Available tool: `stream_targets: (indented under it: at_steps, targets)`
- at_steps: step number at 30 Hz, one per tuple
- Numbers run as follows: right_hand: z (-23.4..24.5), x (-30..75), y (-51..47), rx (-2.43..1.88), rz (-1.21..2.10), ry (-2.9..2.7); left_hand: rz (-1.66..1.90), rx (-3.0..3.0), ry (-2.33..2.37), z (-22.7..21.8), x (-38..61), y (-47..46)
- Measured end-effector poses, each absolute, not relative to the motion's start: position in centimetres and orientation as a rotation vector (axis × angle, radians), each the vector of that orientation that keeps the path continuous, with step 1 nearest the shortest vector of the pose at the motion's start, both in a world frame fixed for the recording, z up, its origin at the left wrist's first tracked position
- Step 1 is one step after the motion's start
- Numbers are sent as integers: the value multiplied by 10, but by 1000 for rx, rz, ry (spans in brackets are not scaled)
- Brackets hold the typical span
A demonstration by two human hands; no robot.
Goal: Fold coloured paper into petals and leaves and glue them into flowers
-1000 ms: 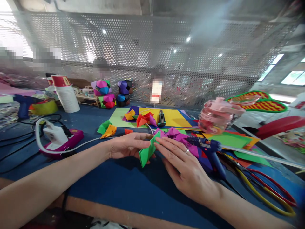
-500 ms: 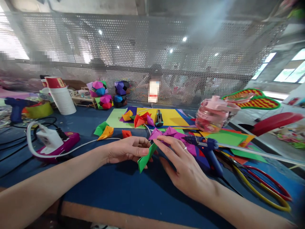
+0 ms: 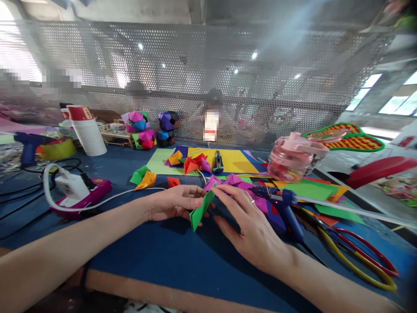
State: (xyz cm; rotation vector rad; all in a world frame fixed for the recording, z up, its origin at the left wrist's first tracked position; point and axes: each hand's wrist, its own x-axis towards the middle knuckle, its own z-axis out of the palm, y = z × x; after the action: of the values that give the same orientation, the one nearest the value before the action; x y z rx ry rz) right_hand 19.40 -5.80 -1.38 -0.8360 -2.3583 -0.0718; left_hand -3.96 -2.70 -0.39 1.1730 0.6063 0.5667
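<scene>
Between the thumb and fingers of my left hand [image 3: 172, 202] is a folded piece of green paper [image 3: 201, 211], tilted above the blue table. My right hand [image 3: 252, 224] wears a ring. Its fingers are stretched out and apart, with the fingertips at the paper's upper end. Just behind the hands lie purple folded paper pieces [image 3: 233, 179] and a red one [image 3: 173, 181]. Farther left are a green folded piece [image 3: 140, 174] and an orange one [image 3: 146, 180]. A blue glue gun [image 3: 286, 204] lies right of my right hand.
Scissors [image 3: 358, 252] with red and yellow handles lie at the right, near a pink bottle [image 3: 289, 156] and coloured sheets [image 3: 309, 191]. A utility knife [image 3: 218, 161] rests on yellow paper [image 3: 239, 161]. At the left stand a power strip [image 3: 97, 191] and stacked paper cups [image 3: 87, 134].
The green paper has turned slightly in my left hand, its lower end now showing more of a fold. My right hand stays at its upper end. The view has shifted slightly.
</scene>
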Motion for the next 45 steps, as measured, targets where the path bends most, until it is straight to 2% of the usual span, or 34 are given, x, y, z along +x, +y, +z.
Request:
stream_targets:
  at_steps: [18,45]
  targets:
    - [-14,194,-58,-1016,226,-2257,502,1194,552,1,-37,-36]
    - [-17,195,-54,-971,187,-2270,504,1188,535,-1,-39,-35]
